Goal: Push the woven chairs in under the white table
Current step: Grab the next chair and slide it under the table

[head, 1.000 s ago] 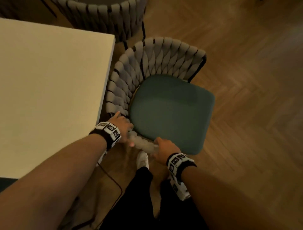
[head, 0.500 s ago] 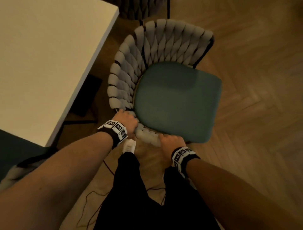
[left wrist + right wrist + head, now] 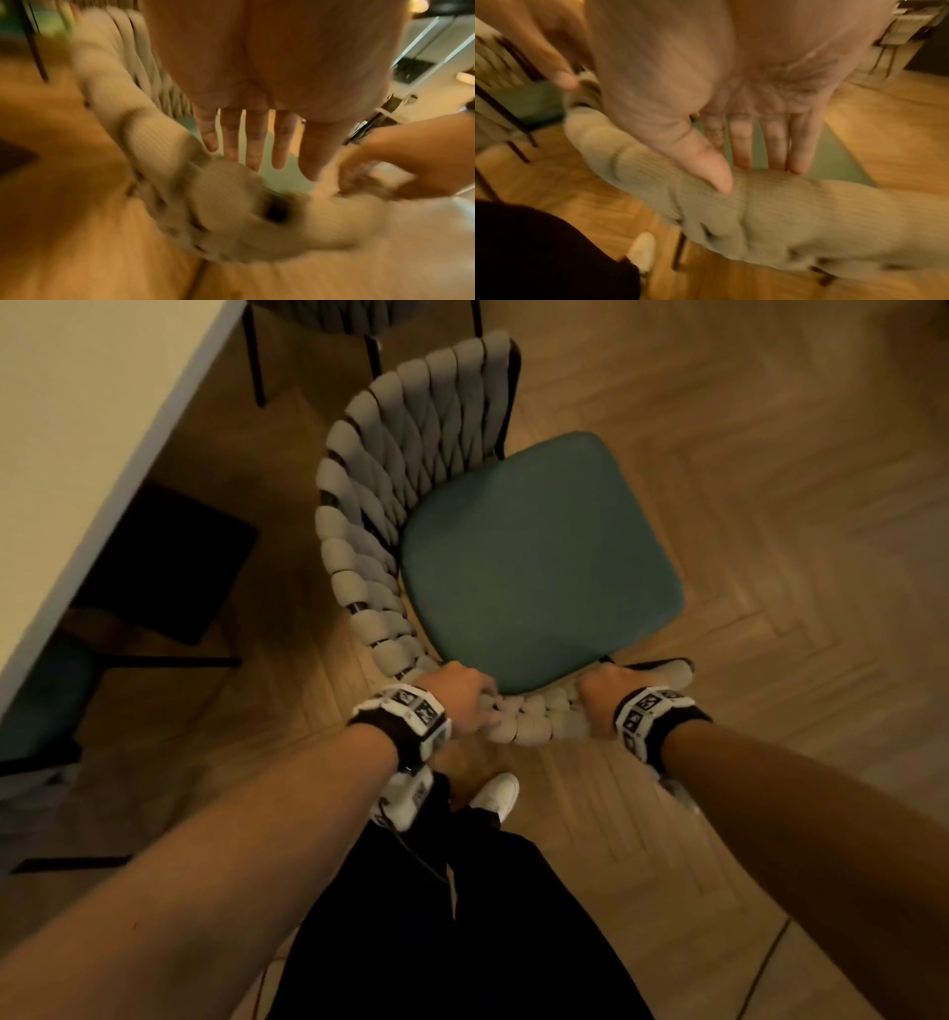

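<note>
Both hands sit on the woven backrest rim of the woven chair nearest the person. In the head view the left hand is on the rim's left part and the right hand on its right part, with a short run of rim between them. Wrist views are motion-blurred, but the left wrist view shows left fingers straight and slightly spread, reaching over the rim toward the seat. In the right wrist view the right fingers are straight and close together over the rim, thumb laid on the weave. No curl round the rim is visible in either, so contact reads as pressing or steering, not a clamp.

The chair stands on the wood floor, well clear of the white table, which fills the upper left. Its green seat cushion points away from the table edge, so it is not tucked in. Another chair shows at the top, and a dark chair seat sits partly under the table at left.

Step in hand, judged: repositioning this chair, swinging it to face the table. Next move likely calls for turning the seat front toward the table edge, then pushing the backrest so the seat slides under, legs clear of the table base.
</note>
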A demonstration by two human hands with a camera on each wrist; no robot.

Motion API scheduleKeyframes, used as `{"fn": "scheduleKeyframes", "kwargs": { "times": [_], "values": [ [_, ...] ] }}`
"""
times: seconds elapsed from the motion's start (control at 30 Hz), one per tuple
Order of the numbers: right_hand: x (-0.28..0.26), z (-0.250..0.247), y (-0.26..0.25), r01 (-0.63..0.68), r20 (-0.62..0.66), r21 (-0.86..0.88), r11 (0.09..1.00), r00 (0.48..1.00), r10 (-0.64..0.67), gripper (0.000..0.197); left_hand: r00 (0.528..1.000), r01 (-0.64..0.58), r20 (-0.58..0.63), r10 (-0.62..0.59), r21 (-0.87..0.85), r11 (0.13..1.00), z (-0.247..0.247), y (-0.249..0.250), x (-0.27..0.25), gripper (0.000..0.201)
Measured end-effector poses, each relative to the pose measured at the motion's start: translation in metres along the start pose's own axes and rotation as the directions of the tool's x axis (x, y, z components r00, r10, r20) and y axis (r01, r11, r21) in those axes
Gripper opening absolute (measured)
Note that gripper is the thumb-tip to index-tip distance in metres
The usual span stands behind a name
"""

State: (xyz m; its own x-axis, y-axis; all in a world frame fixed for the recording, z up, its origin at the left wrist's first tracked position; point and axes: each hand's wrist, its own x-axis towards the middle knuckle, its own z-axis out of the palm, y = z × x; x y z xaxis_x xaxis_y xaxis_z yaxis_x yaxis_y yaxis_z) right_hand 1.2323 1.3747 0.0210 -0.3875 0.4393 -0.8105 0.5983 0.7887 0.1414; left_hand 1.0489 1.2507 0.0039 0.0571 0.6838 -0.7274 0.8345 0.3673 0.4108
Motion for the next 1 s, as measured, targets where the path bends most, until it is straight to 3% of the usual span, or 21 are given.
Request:
{"fn": "scheduleKeyframes", "kwargs": {
  "times": [0.07,0.13,0.2,0.27,0.33,0.4,0.53,0.67,0.87,1.0],
  "values": [
    [0.008,0.0,-0.028,0.166,0.058,0.112,0.98,0.983,-0.173,0.04,0.999,0.044,0.012,-0.047,0.175,0.984,-0.026,-0.033,0.0,0.054],
    [0.016,0.003,-0.06,0.254,0.104,0.263,0.931,0.952,-0.289,0.058,0.993,0.072,0.055,-0.103,0.407,0.91,-0.058,-0.068,-0.002,0.066],
    [0.022,0.004,-0.091,0.248,0.099,0.322,0.914,0.951,-0.293,0.075,0.985,0.068,0.08,-0.155,0.641,0.765,-0.088,-0.097,0.002,0.075],
    [0.031,0.011,-0.11,0.216,0.029,0.312,0.925,0.971,-0.236,0.075,0.985,0.063,0.052,-0.165,0.781,0.621,-0.111,-0.12,0.013,0.064],
    [0.041,0.015,-0.116,0.208,-0.024,0.295,0.933,0.977,-0.21,0.074,0.993,0.062,0.004,-0.119,0.836,0.545,-0.122,-0.139,0.023,0.049],
    [0.047,0.014,-0.113,0.225,-0.035,0.287,0.931,0.974,-0.224,0.073,0.998,0.054,-0.023,-0.067,0.85,0.525,-0.121,-0.147,0.025,0.042],
    [0.041,0.01,-0.097,0.297,0.011,0.181,0.937,0.953,-0.304,0.078,0.998,0.057,-0.039,-0.044,0.816,0.575,-0.106,-0.137,0.02,0.041],
    [0.038,0.022,-0.054,0.321,0.077,0.103,0.941,0.941,-0.329,0.071,0.992,0.123,-0.09,-0.085,0.701,0.703,-0.072,-0.105,0.007,0.037],
    [0.052,0.03,0.047,0.328,0.082,-0.109,0.938,0.944,-0.32,0.062,0.966,0.26,-0.127,-0.227,0.486,0.834,-0.01,-0.017,0.006,0.036],
    [0.065,0.008,0.118,0.364,0.023,-0.335,0.869,0.925,-0.378,0.048,0.921,0.387,-0.174,-0.348,0.314,0.867,0.023,0.054,0.02,0.037]
  ]
}}
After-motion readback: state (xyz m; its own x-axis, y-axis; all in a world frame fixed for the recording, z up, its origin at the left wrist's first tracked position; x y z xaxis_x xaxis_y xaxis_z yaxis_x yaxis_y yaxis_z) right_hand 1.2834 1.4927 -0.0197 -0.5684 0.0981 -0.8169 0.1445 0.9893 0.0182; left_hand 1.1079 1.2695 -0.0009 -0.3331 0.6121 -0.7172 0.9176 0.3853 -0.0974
